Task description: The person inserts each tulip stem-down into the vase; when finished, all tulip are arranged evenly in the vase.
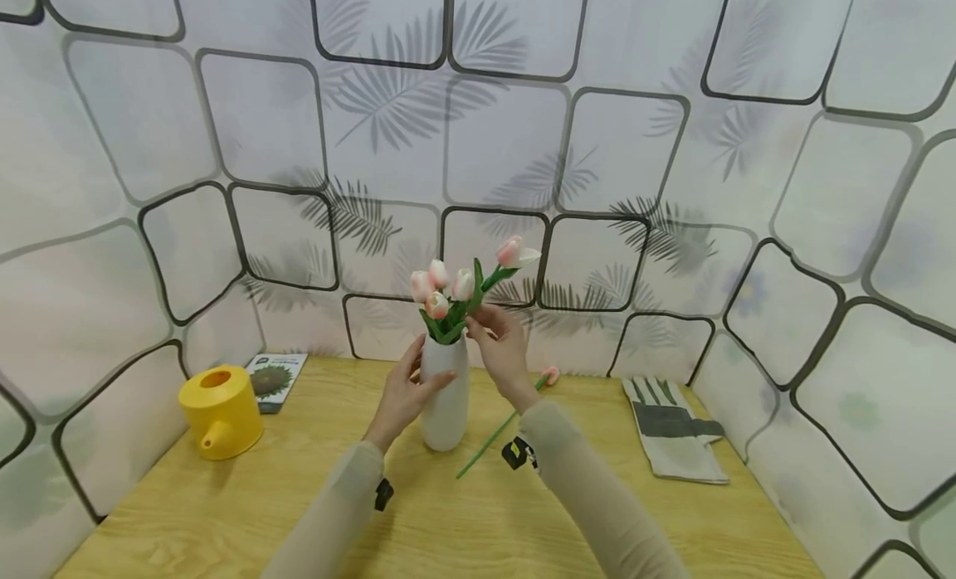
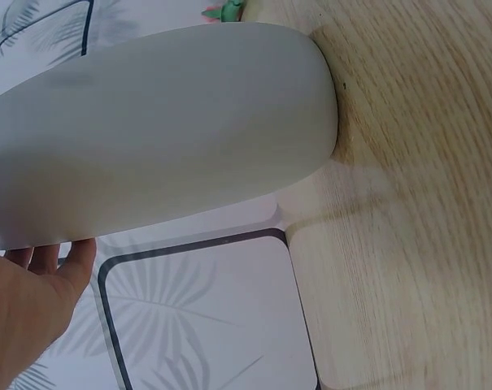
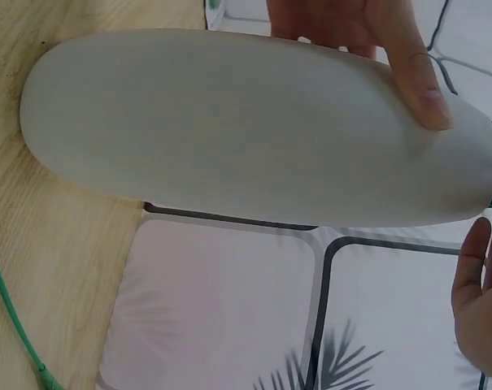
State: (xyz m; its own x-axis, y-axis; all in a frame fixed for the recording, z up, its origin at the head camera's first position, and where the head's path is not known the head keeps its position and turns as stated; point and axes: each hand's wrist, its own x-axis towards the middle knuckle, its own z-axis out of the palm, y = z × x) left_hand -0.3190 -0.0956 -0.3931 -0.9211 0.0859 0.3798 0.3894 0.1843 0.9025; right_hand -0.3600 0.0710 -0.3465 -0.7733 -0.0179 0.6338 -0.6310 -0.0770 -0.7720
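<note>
A white vase (image 1: 446,401) stands upright on the wooden table. My left hand (image 1: 403,392) holds its upper left side, the thumb across the front and the fingers round the far side, as the right wrist view also shows. Several pink-and-white tulips (image 1: 437,305) with green leaves stand in the vase. At the rim, my right hand (image 1: 502,351) pinches the green stem of another tulip (image 1: 514,254), which leans right and rises above the others. Its stem's lower end is hidden. One more tulip (image 1: 493,436) lies on the table, partly behind my right wrist.
On the left stands a yellow watering can (image 1: 220,413), with a seed packet (image 1: 275,380) showing a green plant behind it. White and grey gloves (image 1: 675,434) lie at the right. Patterned fabric walls (image 1: 388,172) enclose the wooden table (image 1: 448,529) at the back and sides.
</note>
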